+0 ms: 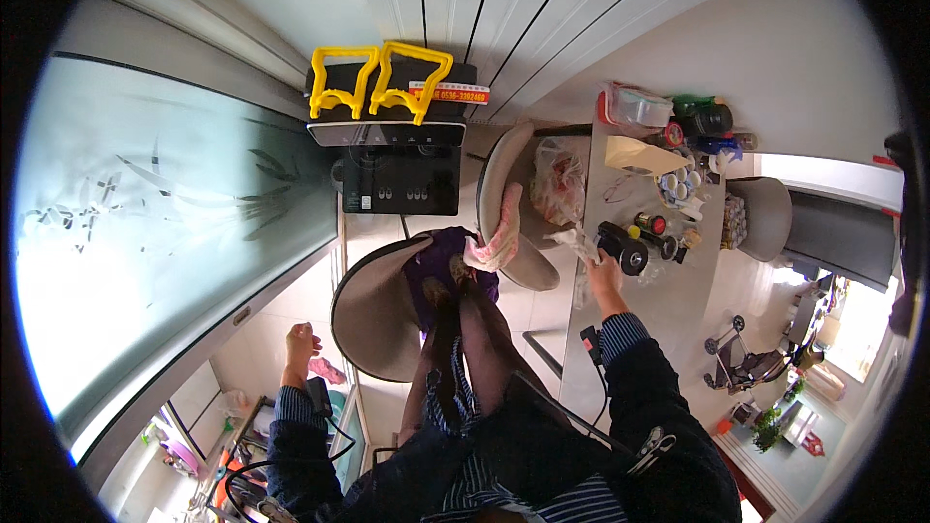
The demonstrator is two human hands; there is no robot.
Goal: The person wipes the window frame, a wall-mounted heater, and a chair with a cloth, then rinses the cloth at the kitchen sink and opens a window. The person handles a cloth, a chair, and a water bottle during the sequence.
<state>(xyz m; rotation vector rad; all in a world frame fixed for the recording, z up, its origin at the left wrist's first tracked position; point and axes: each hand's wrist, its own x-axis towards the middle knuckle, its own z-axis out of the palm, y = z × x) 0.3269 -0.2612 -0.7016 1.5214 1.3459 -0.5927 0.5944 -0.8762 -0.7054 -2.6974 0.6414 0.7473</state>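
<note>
My right hand (604,277) is over the table (534,443) edge, its fingers closed on a crumpled white cloth or tissue (576,240). Just beyond those fingers lies a black round-ended device (623,250); whether they touch it is unclear. My left hand (298,350) hangs low at the left, beside the frame of a frosted glass door (145,232). Its fingers curl loosely and nothing shows in them, though how tightly they close is hard to see. Between my hands, a pink-and-white cloth (501,240) drapes over a beige chair (495,163).
Another beige chair (370,312) with purple fabric (421,261) stands by my legs. Ahead is a black cooktop (407,181) below yellow frames (345,83). A tissue box (643,156), cups (679,183) and jars crowd the table. Cables hang from both wrists. A stroller (748,367) stands farther right.
</note>
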